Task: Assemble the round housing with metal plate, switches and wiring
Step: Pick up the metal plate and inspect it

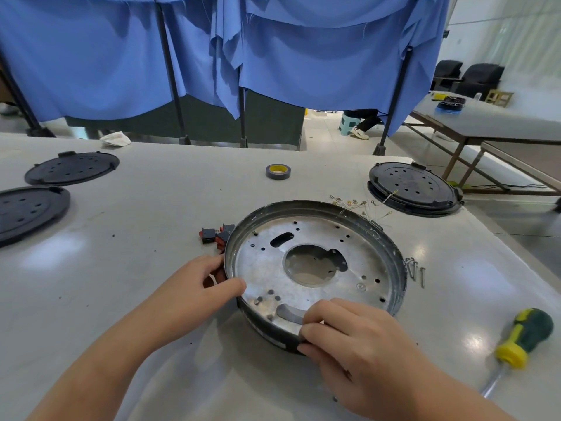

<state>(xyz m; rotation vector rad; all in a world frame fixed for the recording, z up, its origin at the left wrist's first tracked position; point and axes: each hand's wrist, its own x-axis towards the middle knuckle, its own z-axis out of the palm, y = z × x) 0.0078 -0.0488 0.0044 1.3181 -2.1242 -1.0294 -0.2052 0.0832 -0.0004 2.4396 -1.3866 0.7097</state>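
The near rim of the round dark housing (391, 247) with its perforated metal plate (349, 253) is pinched by the right hand (358, 344); its left rim is gripped by the left hand (197, 287). Red-and-black switches (217, 235) lie just beside it, mid-tabletop (151, 223). A green-and-yellow screwdriver (523, 341) lies near the right edge.

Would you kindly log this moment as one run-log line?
stage: seating metal plate in round housing | left hand: grips rim | right hand: grips near rim | switches: loose on table | screwdriver: idle
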